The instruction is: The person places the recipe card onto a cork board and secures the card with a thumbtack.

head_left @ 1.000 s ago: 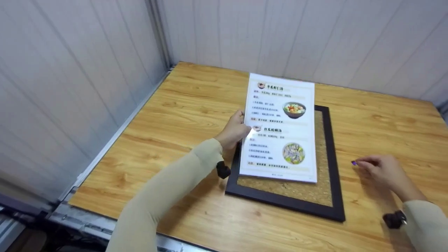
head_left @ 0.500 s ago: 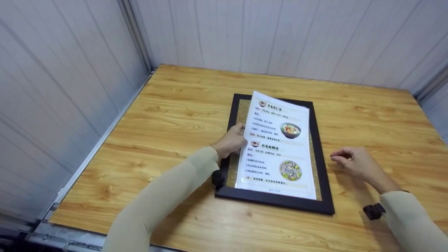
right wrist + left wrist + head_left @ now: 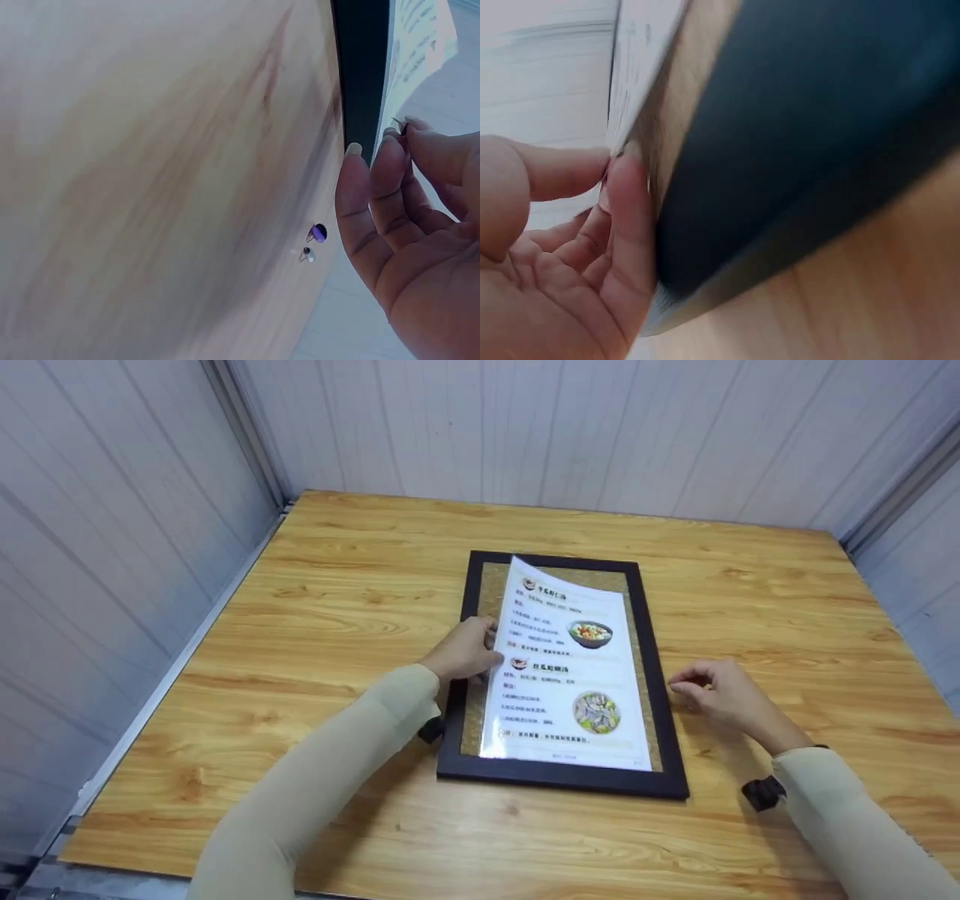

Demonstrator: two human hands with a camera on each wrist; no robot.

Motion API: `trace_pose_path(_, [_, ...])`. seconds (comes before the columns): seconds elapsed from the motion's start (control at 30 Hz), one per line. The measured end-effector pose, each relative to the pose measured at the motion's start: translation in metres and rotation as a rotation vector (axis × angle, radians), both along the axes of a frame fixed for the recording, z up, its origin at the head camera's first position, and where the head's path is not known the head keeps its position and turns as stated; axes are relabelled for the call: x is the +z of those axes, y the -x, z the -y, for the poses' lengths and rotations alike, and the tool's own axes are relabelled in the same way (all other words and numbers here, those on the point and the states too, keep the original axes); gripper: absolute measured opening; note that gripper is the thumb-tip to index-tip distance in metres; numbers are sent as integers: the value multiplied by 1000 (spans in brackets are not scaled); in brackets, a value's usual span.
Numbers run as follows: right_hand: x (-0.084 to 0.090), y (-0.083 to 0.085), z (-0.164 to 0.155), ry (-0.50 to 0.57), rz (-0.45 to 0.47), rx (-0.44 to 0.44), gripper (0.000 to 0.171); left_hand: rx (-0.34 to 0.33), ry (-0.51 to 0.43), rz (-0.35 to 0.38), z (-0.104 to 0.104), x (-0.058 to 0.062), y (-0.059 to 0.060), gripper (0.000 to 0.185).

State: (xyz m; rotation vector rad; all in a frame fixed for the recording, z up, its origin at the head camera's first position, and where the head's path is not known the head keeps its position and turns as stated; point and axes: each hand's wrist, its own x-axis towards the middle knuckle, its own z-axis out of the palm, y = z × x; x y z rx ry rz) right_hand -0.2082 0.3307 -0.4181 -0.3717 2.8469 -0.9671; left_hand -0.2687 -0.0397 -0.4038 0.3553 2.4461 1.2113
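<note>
My left hand (image 3: 466, 651) pinches the left edge of a printed recipe sheet (image 3: 551, 712), which shows two bowls of food. The sheet lies over a black-framed cork board (image 3: 562, 781), its lower edge close to the bottom frame and its upper left corner lifted. In the left wrist view, thumb and fingers (image 3: 630, 217) meet at the sheet's edge, beside the black frame. Just right of the board, my right hand (image 3: 724, 697) has its thumb and fingertips together. The right wrist view shows a thumbtack (image 3: 403, 129) between them, its thin point sticking out, the rest mostly hidden.
Near my right fingers lie a purple thumbtack (image 3: 318, 232) and a pale thumbtack (image 3: 307, 255) on the wooden table (image 3: 360, 585). White panelled walls (image 3: 480, 427) close in the table's back and left side.
The sheet has come down towards me, from overhanging the board's top to lying within its frame. My right hand has moved closer to the board's right edge. The head view has shifted right.
</note>
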Motion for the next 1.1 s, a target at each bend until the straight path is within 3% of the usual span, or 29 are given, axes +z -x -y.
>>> trace_pose_path(0.13, [5,-1,5,1,36,-2,15,-9,244,-135,1,3,0,44])
trace_pose_path(0.27, [9,-3,11,4,28,-6,14,-28,385,-232,1,4,-3,71])
trace_pose_path(0.43, [11,-6,17,0,10,18,12,-179,510,-348,1,2,-5,99])
trace_pose_path(0.57, [8,-9,24,3,-1,43,11,-310,607,-352,0,0,-8,105])
trace_pose_path(0.77, [7,-15,35,45,37,81,8,-402,613,-321,2,-8,-6,109])
trace_pose_path(1.1, [11,-27,44,23,14,253,4,-430,606,-334,1,-15,-4,103])
